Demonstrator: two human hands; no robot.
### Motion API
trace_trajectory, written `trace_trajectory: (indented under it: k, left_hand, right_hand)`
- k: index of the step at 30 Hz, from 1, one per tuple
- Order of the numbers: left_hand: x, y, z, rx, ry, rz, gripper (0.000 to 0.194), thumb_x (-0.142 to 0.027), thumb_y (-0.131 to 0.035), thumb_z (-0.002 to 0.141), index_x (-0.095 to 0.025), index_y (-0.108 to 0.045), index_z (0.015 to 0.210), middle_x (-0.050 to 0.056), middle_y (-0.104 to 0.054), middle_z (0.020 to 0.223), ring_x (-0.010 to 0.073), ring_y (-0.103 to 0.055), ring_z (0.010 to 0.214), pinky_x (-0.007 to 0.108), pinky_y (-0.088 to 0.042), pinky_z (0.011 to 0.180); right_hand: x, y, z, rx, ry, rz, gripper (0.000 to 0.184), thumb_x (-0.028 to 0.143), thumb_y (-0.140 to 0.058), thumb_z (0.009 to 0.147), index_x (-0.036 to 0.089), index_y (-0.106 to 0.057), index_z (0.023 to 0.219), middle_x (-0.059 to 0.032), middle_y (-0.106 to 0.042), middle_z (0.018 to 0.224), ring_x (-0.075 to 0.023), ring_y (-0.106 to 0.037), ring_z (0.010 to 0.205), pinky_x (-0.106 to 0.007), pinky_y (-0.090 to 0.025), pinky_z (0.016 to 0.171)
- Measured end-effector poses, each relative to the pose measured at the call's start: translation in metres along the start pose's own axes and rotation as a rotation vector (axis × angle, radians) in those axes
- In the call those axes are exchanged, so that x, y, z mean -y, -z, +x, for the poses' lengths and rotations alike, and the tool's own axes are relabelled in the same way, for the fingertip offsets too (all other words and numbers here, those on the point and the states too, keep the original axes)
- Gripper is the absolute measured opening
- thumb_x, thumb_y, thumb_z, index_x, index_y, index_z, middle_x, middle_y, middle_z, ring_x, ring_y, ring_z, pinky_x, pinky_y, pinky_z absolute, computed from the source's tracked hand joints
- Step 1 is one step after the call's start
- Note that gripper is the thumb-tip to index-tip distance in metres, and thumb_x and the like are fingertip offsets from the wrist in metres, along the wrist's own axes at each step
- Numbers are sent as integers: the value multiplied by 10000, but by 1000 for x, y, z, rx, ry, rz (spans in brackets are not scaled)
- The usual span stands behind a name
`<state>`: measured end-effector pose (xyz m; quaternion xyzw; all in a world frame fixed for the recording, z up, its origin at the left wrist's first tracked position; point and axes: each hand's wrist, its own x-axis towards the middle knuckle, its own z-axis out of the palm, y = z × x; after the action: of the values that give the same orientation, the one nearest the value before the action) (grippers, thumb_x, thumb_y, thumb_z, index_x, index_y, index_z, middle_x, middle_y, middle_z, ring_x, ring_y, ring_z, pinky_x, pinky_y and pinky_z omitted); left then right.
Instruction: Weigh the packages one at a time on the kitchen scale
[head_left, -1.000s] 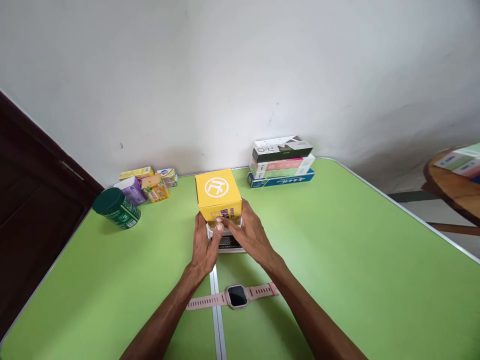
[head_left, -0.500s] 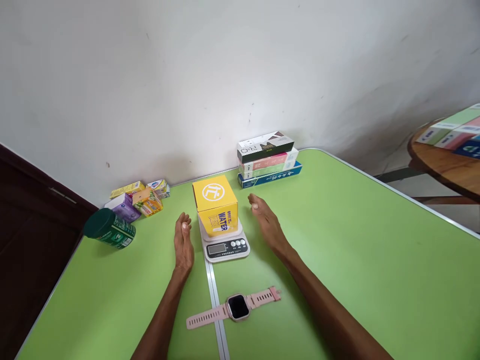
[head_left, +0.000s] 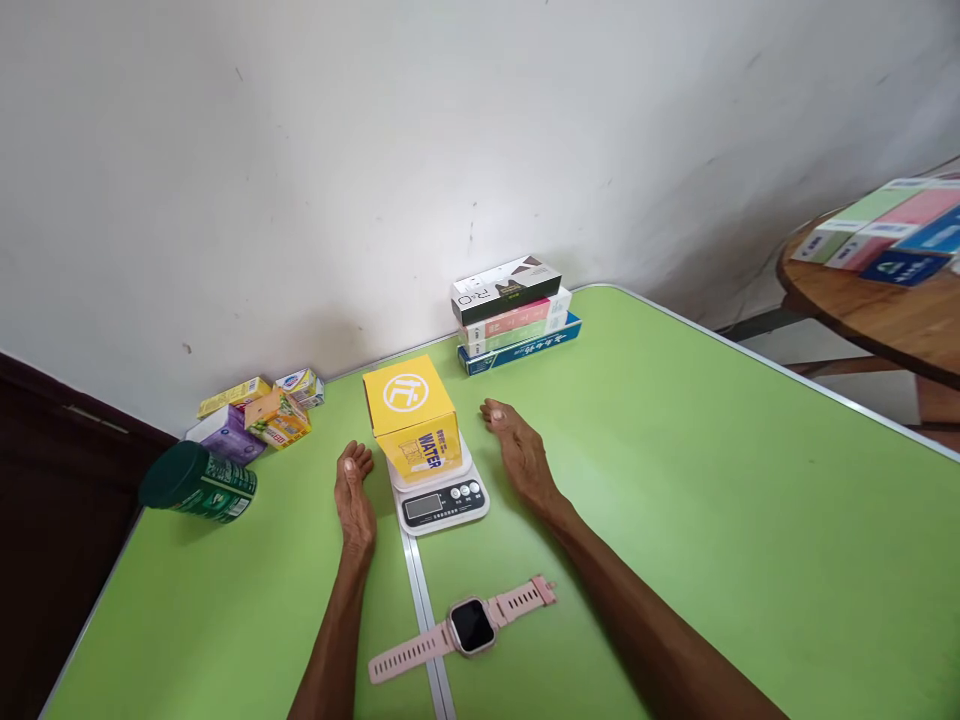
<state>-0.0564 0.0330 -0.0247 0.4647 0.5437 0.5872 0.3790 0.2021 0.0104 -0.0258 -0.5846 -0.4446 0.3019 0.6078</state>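
A yellow cardboard box [head_left: 417, 425] with "WATER" printed on its front rests on a white kitchen scale [head_left: 444, 505]. The scale's small display looks blank. To the left of the box, my left hand [head_left: 354, 495] stands on its edge, open, apart from box and scale. My right hand [head_left: 521, 452] is at the right side in a similar pose, open, with a gap to the box. Neither hand holds anything. Nearer to me lies a smartwatch [head_left: 472, 626] with a pink strap spread out flat, its screen dark.
A dark green canister [head_left: 201, 482] stands on the left of the green table [head_left: 675, 520], by several small boxes [head_left: 277, 418]. Against the wall is a stack of flat boxes [head_left: 517, 315]. A round wooden table [head_left: 862, 310] with more boxes is at right.
The view has turned slightly right, so things on the table appear shifted left. Both hands remain open beside the box, with little movement of their own. Box, scale and watch stay in place.
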Motion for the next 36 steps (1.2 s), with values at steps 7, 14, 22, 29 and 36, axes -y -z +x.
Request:
trace_trajectory:
  k: [7,14,22,29,36]
  left_hand:
    - [-45,-14,-23,98,-191,168,770,-701,-421,1018,-239,-342,1629,145,-320,1722,287,-328,1595,470,-274,1311]
    - [-111,-24,19,501,-220,190,1144,-505,-966,617,-262,-407,1585,164,-522,1579,358,-519,1462,504,-498,1169]
    - [-149,-47,33,677,-308,355,844,-331,-986,553,-229,-603,1298,124,-707,1319,344,-674,1243,515,-559,1061]
    - [-148,-136,19,805,-291,238,907,-304,-1011,525,-207,-570,1311,158,-678,1355,358,-644,1271,539,-537,1073]
    - [-100,-221,19,756,-171,97,929,-289,-1044,463,-181,-555,1246,172,-689,1312,355,-671,1237,569,-544,1070]
  right_hand:
    - [40,-20,-26,16,214,39,530,560,-423,1075,210,-575,1443,-160,-607,1486,-300,-567,1386,-509,-465,1161]
    - [60,-53,-39,121,268,-46,812,546,-636,969,213,-309,1634,-206,-449,1587,-360,-440,1480,-589,-400,1225]
    - [61,-25,-30,140,276,-3,538,462,-625,983,226,-530,1457,-157,-608,1400,-333,-576,1334,-529,-511,1114]
    - [54,56,9,47,279,-83,509,516,-668,944,222,-586,1351,-138,-675,1290,-331,-646,1189,-511,-543,1026]
    - [12,98,51,-28,150,-146,540,578,-638,911,190,-614,1286,-145,-711,1219,-329,-684,1093,-500,-568,947]
